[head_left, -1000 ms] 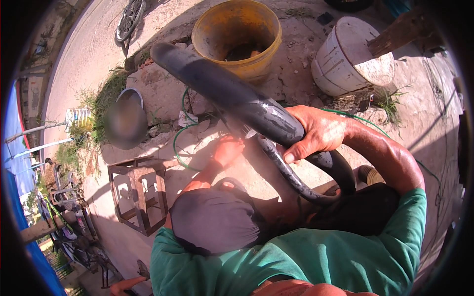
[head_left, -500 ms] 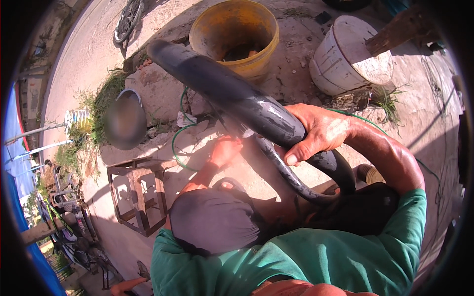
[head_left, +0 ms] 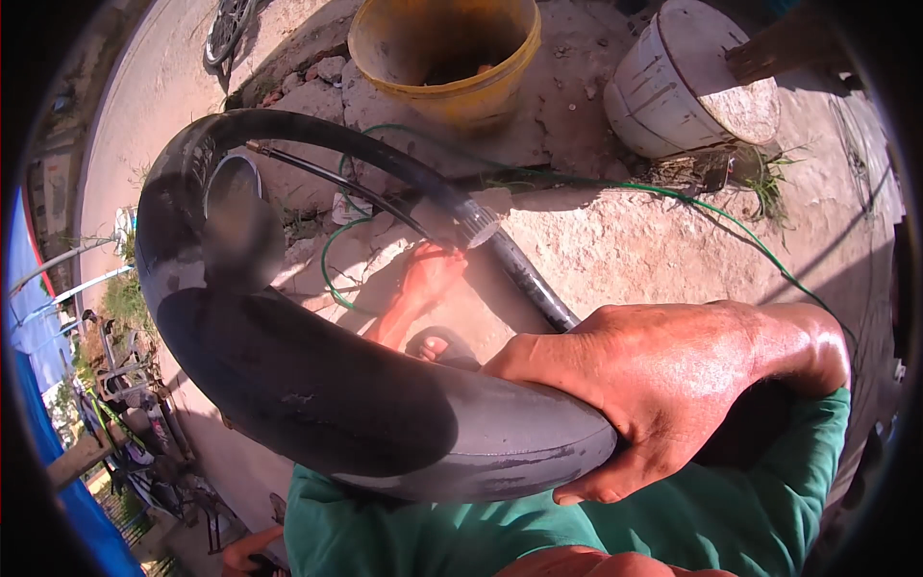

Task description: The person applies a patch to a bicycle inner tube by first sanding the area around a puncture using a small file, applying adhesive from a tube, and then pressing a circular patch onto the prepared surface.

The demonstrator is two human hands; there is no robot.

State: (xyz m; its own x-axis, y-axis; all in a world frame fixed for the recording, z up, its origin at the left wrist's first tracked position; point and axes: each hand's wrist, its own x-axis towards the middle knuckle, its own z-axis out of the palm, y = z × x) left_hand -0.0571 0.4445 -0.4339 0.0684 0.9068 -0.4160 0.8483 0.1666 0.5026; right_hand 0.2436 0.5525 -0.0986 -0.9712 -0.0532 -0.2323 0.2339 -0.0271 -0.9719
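A large, inflated black inner tube [head_left: 327, 385] arches across the left and middle of the view, its surface looking wet in patches. My right hand [head_left: 635, 385] grips its near end, thumb and fingers wrapped round the rubber. Farther off, inside the loop, my left hand [head_left: 430, 269] is closed at the end of a thin black rod [head_left: 332, 178] with a brass-coloured tip; its fingers are partly blurred. A whitish, see-through patch [head_left: 476, 226] lies over the tube beside that hand; I cannot make out what it is.
Beyond the tube stands a yellow bucket [head_left: 461, 101]. A white bucket [head_left: 663, 96] filled with something solid holds a wooden post [head_left: 793, 53]. A green hose [head_left: 663, 190] crosses the ground. An oval basin [head_left: 236, 178] is mostly covered by the tube. Several bicycles [head_left: 135, 452] stand left.
The inner tube has swung left and nearer, showing its loop. My right hand has come closer and lower with it. The black rod shows more plainly, and the metal frame is now hidden.
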